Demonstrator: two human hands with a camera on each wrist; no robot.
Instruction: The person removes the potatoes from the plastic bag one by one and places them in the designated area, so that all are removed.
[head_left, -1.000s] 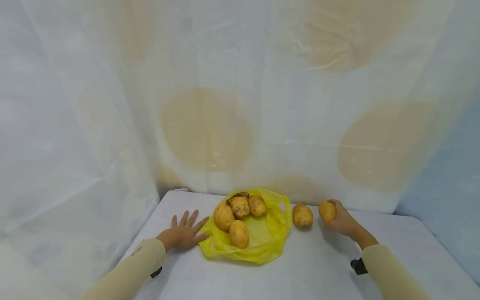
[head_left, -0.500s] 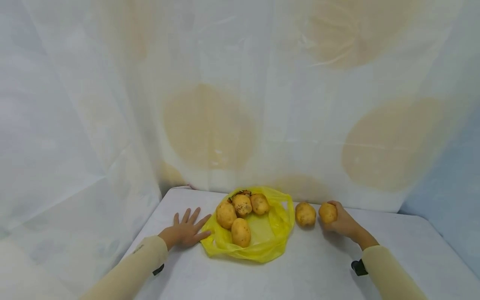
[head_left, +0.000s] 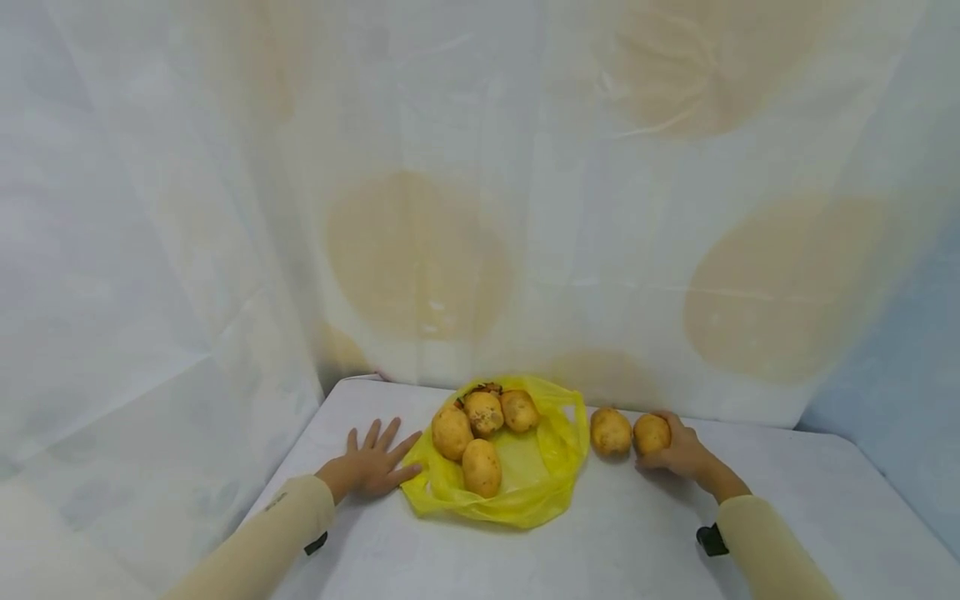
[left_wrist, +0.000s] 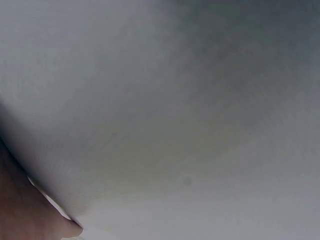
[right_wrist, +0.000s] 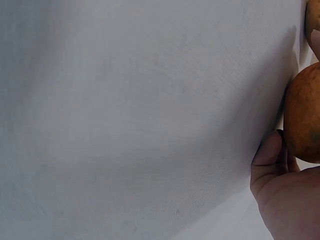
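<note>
My right hand (head_left: 678, 450) grips a potato (head_left: 652, 434) low at the table, with fingers behind it and thumb in front. Just left of that potato lies another potato (head_left: 611, 432), very near it. In the right wrist view, the gripped potato (right_wrist: 305, 115) sits at the right edge with curled fingers (right_wrist: 269, 150) beside it. My left hand (head_left: 371, 465) rests flat on the table, fingers spread, its thumb and index tips at the left edge of a yellow plastic bag (head_left: 525, 504). Several potatoes lie on the opened bag, one of them a potato (head_left: 482, 468) near its front.
A white-covered table (head_left: 600, 550) carries everything. Behind it hangs a pale curtain (head_left: 570, 208) with large tan dots, close to the back edge. Some dark, dry bits (head_left: 489, 388) lie at the back of the bag.
My right hand has moved slightly down and left with its potato, which now sits lower beside the other one. The left hand stays in place. The head view has shifted a little.
</note>
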